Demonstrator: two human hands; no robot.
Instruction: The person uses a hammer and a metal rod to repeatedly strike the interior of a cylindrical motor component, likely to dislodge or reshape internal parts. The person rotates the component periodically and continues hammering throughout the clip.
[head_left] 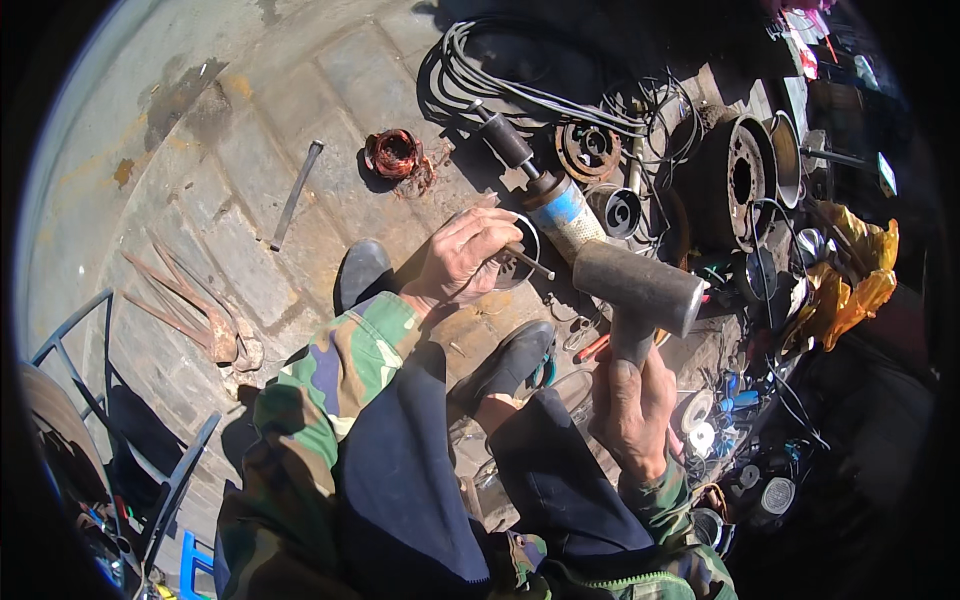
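My left hand (465,255) is closed around a short metal rod (530,263), whose free end points right. Beneath the rod is a round metal housing (534,232) with a pale rim; my fingers rest against its left side and hide part of it. My right hand (638,405) grips a mallet (640,287) by its handle. The mallet's thick, dark cylindrical head is raised to the right of the rod, apart from it. Just beyond the head, a blue-and-silver cylindrical tool (567,215) with a black end lies on the floor.
A coil of reddish copper wire (393,154) and a long hammer-like tool (298,195) lie on the paving. Grey cable (540,90) loops at the back. Rusty wheel rims (748,175) and a yellow bag (850,275) stand right. Long-handled tongs (215,330) and a metal-framed chair (175,480) are left.
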